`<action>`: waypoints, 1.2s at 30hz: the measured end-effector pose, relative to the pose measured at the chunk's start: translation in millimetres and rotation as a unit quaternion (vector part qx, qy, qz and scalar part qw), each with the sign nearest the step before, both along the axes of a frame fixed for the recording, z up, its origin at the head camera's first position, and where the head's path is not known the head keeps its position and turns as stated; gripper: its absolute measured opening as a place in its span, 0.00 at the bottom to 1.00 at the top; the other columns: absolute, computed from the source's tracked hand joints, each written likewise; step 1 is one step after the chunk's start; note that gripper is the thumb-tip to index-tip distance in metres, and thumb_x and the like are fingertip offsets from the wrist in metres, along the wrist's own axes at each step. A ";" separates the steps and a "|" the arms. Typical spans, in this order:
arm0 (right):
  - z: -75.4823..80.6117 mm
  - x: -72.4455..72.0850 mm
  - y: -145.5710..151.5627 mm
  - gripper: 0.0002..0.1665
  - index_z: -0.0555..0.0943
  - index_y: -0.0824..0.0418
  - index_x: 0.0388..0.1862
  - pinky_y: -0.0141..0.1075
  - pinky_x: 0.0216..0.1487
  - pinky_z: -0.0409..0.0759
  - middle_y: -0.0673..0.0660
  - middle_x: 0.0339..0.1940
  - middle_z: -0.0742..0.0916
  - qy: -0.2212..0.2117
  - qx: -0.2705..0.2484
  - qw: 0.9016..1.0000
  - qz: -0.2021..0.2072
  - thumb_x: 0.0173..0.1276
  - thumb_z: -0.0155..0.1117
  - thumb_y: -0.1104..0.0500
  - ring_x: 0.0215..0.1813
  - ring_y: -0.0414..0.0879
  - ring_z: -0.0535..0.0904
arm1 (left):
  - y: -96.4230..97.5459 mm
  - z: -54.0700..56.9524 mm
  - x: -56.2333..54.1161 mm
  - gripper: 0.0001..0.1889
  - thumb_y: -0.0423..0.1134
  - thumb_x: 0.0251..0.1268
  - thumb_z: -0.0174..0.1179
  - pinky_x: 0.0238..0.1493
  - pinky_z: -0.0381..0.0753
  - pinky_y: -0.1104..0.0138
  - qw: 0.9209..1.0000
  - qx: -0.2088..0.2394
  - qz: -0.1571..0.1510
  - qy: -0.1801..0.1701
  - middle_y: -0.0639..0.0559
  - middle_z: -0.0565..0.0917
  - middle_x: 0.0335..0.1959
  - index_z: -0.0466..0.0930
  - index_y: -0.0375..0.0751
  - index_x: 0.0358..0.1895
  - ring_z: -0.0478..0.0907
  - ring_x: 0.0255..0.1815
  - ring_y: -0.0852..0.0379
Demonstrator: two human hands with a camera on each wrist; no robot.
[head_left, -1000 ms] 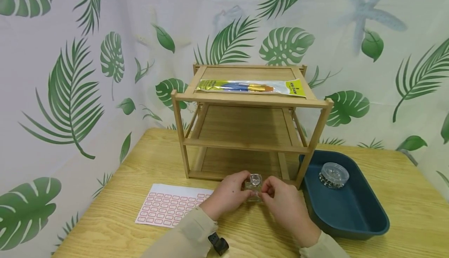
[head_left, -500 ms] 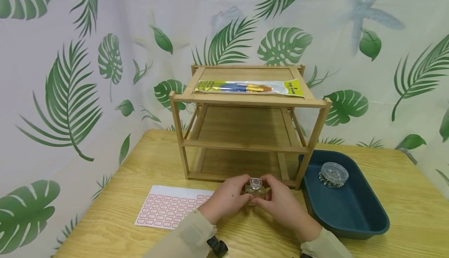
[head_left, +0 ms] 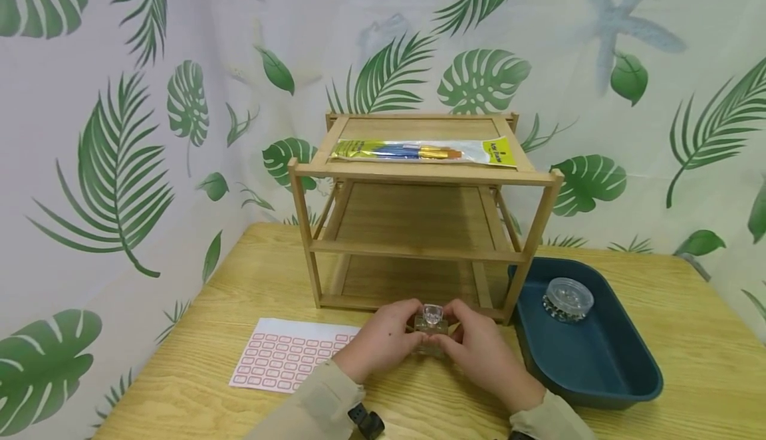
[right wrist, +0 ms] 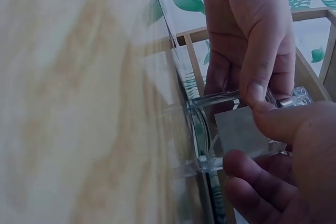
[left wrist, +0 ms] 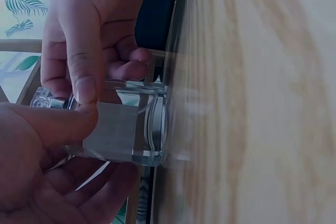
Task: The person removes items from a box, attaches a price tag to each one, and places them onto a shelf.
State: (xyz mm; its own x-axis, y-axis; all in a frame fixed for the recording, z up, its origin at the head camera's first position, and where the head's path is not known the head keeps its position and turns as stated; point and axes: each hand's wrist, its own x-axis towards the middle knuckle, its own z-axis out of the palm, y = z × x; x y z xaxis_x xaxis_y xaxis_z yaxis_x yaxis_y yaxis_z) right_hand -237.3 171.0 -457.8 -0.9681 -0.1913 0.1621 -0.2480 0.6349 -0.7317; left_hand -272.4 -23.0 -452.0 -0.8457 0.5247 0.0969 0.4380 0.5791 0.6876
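A clear glass perfume bottle (head_left: 431,327) with a chunky clear cap (head_left: 433,314) stands upright on the table in front of the rack. My left hand (head_left: 383,337) grips its left side and my right hand (head_left: 479,340) its right side. Both thumbs meet on the front of the bottle. In the left wrist view a pale rectangular label (left wrist: 110,127) shows on the glass below the thumbs, and the same label (right wrist: 239,132) appears in the right wrist view. The fingers behind the bottle are partly hidden.
A wooden rack (head_left: 421,252) stands behind the hands, with packaged paintbrushes (head_left: 425,152) on top. To the right, a dark blue tray (head_left: 604,353) holds a round clear container (head_left: 568,298). A sheet of red-bordered labels (head_left: 287,353) lies to the left.
My right hand, earlier with its fingertips pinched at the bottle's right side, has come round the bottle. Its thumb now lies on the front against the left thumb.
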 end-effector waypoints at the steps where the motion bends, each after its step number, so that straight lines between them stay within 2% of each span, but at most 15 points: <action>1: -0.7 0.5 0.4 0.17 0.78 0.55 0.50 0.34 0.25 0.77 0.48 0.34 0.84 0.003 0.000 1.000 0.002 0.67 0.73 0.56 0.26 0.39 0.78 | -0.2 -0.3 0.2 0.09 0.41 0.69 0.67 0.39 0.80 0.68 1.000 0.003 0.000 -0.004 0.58 0.83 0.44 0.80 0.49 0.48 0.78 0.41 0.64; 7: -5.6 1.2 3.3 0.13 0.78 0.50 0.49 0.34 0.29 0.79 0.50 0.45 0.85 0.013 -0.001 1.000 0.014 0.69 0.71 0.55 0.30 0.38 0.80 | -1.5 -3.0 0.5 0.07 0.42 0.71 0.65 0.41 0.81 0.67 1.000 0.021 0.000 -0.023 0.59 0.83 0.45 0.80 0.51 0.47 0.80 0.45 0.64; 14: -10.8 -1.3 7.6 0.13 0.78 0.50 0.50 0.34 0.31 0.80 0.50 0.46 0.85 0.016 -0.003 1.000 0.023 0.70 0.71 0.57 0.31 0.39 0.81 | -5.5 -2.5 1.8 0.11 0.46 0.74 0.61 0.46 0.82 0.64 0.999 0.031 -0.007 -0.037 0.59 0.82 0.51 0.81 0.52 0.55 0.80 0.51 0.59; 20: -9.9 -1.6 8.0 0.13 0.80 0.52 0.50 0.35 0.32 0.80 0.51 0.46 0.84 -0.004 -0.027 1.000 0.008 0.69 0.72 0.58 0.34 0.40 0.81 | -14.2 4.5 3.5 0.16 0.47 0.77 0.58 0.55 0.80 0.57 0.997 0.059 0.017 -0.051 0.60 0.79 0.57 0.78 0.51 0.63 0.77 0.58 0.57; 24: -8.0 -0.9 6.9 0.13 0.80 0.53 0.49 0.35 0.33 0.80 0.50 0.46 0.83 -0.008 -0.037 0.999 0.000 0.68 0.73 0.58 0.35 0.39 0.80 | -25.1 16.0 3.0 0.19 0.45 0.78 0.57 0.59 0.78 0.56 0.995 0.086 0.033 -0.028 0.57 0.78 0.60 0.75 0.47 0.66 0.76 0.61 0.54; 28: -8.7 -1.8 6.3 0.14 0.80 0.54 0.49 0.35 0.36 0.80 0.50 0.45 0.83 -0.004 -0.036 0.999 0.000 0.67 0.73 0.58 0.37 0.40 0.79 | -41.7 33.8 3.4 0.22 0.44 0.77 0.58 0.63 0.75 0.53 0.991 0.117 0.059 0.009 0.53 0.76 0.64 0.72 0.45 0.69 0.73 0.65 0.51; 30: -9.6 -2.2 5.9 0.14 0.81 0.54 0.49 0.36 0.38 0.80 0.49 0.45 0.83 -0.005 -0.036 0.999 0.002 0.67 0.73 0.59 0.37 0.40 0.79 | -50.9 44.7 3.5 0.23 0.43 0.77 0.58 0.64 0.73 0.51 0.987 0.139 0.079 0.032 0.52 0.74 0.65 0.70 0.46 0.70 0.72 0.67 0.50; 36: -9.7 -3.4 5.0 0.14 0.81 0.53 0.49 0.36 0.39 0.80 0.48 0.44 0.83 -0.011 -0.044 0.999 0.009 0.67 0.73 0.58 0.39 0.41 0.79 | -78.8 73.4 -2.3 0.24 0.40 0.75 0.59 0.62 0.75 0.51 0.967 0.190 0.133 0.109 0.46 0.75 0.63 0.68 0.44 0.71 0.73 0.62 0.50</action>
State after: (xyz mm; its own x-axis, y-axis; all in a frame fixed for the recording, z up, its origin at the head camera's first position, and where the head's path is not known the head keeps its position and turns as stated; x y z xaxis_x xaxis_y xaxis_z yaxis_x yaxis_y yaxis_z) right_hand -240.7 176.1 -467.6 -0.9680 -0.1953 0.1576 -0.2423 0.5637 -0.7897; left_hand -274.7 -101.8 -378.6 -0.8837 0.1826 0.4309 0.4666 0.4148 0.7812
